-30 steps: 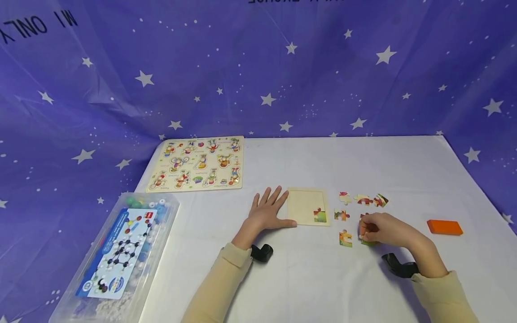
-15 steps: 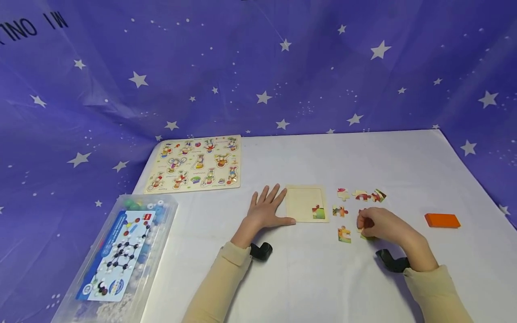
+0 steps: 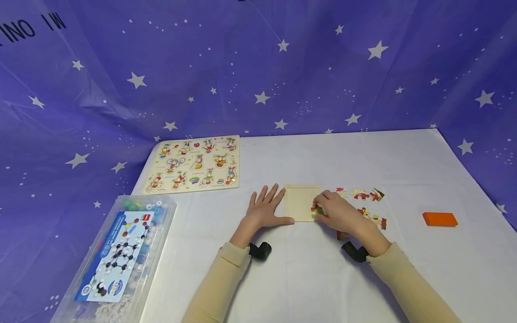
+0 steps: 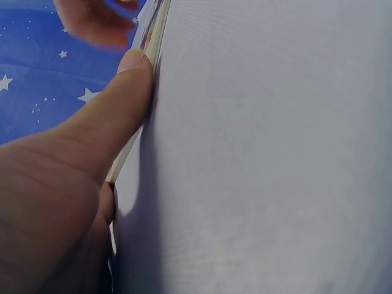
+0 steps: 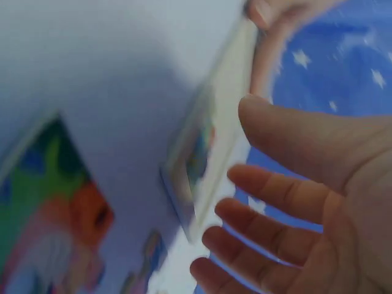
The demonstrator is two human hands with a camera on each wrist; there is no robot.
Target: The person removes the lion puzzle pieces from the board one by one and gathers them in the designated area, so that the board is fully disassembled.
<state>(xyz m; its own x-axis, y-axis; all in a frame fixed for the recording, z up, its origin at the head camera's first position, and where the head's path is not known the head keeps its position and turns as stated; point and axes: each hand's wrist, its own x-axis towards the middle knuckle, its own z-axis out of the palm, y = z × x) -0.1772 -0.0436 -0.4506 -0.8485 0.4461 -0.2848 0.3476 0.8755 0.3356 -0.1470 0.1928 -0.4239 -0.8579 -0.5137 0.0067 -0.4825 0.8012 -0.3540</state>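
My left hand (image 3: 263, 213) lies spread on the table, with its index fingertip and thumb right at the edges of a light wooden puzzle tray (image 3: 300, 197). In the left wrist view the thumb (image 4: 116, 104) presses along the tray's edge. A red and green jigsaw piece (image 3: 315, 214) sits in the tray's lower right corner. Just over that corner hovers my right hand (image 3: 337, 210), partly covering the piece. In the right wrist view its thumb and fingers (image 5: 275, 245) stand apart, loosely bent, with nothing seen between them. Loose pieces (image 3: 361, 194) lie right of the tray, some hidden under that hand and wrist.
At the back left is a wooden board (image 3: 194, 163) with sports figures. A clear plastic box (image 3: 161, 244) with a molecule picture stands at the left edge. An orange block (image 3: 440, 219) lies to the right. Purple star cloth (image 3: 258, 67) hangs behind the table.
My right hand has moved left from the loose pieces to the tray's lower right corner, uncovering pieces at the right of the middle row. My left hand has stayed at the tray.
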